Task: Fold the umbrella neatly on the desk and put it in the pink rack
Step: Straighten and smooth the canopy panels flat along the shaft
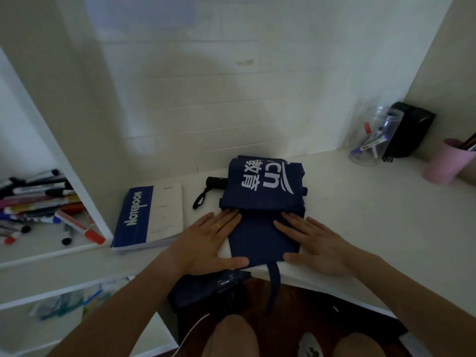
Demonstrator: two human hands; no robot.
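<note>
A navy blue umbrella (262,199) with white print lies collapsed on the white desk (360,215), its cloth gathered in flat layers. Its black handle (215,182) with a wrist loop points left, and its closing strap (274,284) hangs over the desk's front edge. My left hand (211,243) lies flat on the cloth's left edge, fingers spread. On the right edge rests my right hand (316,240), also flat, the near flap of cloth between the two. A pink cup-like rack (443,163) with dark sticks in it stands at the far right.
A blue and white notebook (149,215) lies left of the umbrella. A clear jar of markers (371,137) and a black pouch (407,130) stand at the back right. A side shelf (38,243) on the left holds several markers. My knees are under the desk.
</note>
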